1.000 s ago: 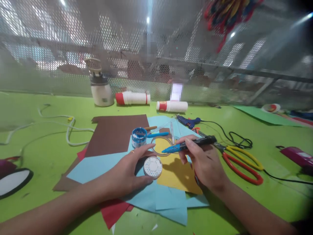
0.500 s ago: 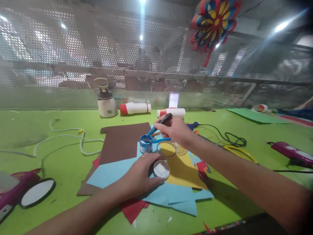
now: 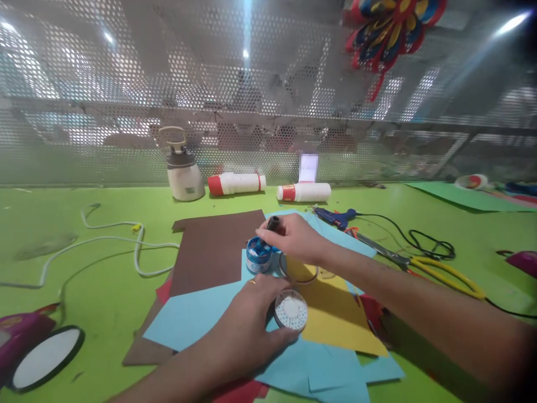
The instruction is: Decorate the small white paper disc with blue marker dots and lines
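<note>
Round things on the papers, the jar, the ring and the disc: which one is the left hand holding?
The white speckled disc: the left hand curls around its side. The blue jar and ring are outside its grasp.

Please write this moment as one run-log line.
left hand: holds disc | right hand: holds marker at jar mouth | jar: open | scissors: lying at right

Green tabletop (image 3: 104,308), spray bottle (image 3: 185,180), white cable (image 3: 137,256), two cup stacks (image 3: 238,183)
</note>
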Action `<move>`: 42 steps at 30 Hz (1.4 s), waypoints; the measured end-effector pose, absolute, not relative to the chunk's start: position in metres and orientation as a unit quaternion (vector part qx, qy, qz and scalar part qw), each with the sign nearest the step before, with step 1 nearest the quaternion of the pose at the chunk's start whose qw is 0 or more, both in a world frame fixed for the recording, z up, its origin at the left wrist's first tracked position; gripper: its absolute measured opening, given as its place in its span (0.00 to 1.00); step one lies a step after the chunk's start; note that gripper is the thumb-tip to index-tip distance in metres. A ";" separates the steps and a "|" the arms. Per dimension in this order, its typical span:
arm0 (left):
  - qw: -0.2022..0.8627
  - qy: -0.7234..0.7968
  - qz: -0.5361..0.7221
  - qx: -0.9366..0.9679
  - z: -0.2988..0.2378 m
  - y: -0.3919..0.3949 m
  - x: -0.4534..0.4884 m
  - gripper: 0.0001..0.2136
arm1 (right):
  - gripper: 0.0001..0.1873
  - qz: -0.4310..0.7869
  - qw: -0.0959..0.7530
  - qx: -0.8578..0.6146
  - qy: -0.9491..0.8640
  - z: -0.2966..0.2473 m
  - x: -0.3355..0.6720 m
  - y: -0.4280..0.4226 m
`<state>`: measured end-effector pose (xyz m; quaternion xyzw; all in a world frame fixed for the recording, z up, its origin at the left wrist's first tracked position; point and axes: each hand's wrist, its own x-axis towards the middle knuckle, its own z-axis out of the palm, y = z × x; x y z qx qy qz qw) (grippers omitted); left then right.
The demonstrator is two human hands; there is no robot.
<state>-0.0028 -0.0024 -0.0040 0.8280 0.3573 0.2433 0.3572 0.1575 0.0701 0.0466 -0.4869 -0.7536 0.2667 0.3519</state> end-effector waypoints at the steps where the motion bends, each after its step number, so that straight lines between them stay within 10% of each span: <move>1: 0.361 0.357 0.241 0.827 -0.004 -0.002 -0.003 0.22 | 0.12 0.263 0.346 -0.486 -0.759 0.044 0.158 0.070; 18: 0.347 0.362 0.238 0.832 -0.005 -0.003 -0.002 0.25 | 0.11 0.203 0.320 -0.467 -0.799 0.045 0.157 0.059; 27: 0.319 0.343 0.242 0.850 -0.006 0.000 -0.001 0.25 | 0.13 0.205 0.470 -0.429 -0.744 0.084 0.180 0.019; 33: 0.311 0.362 0.222 0.850 -0.005 0.000 -0.003 0.36 | 0.11 0.358 0.586 -0.401 -0.606 0.093 0.215 -0.018; 42: 0.369 0.366 0.215 0.827 0.004 -0.001 -0.005 0.36 | 0.09 0.533 0.546 -0.438 -0.475 0.052 0.218 -0.015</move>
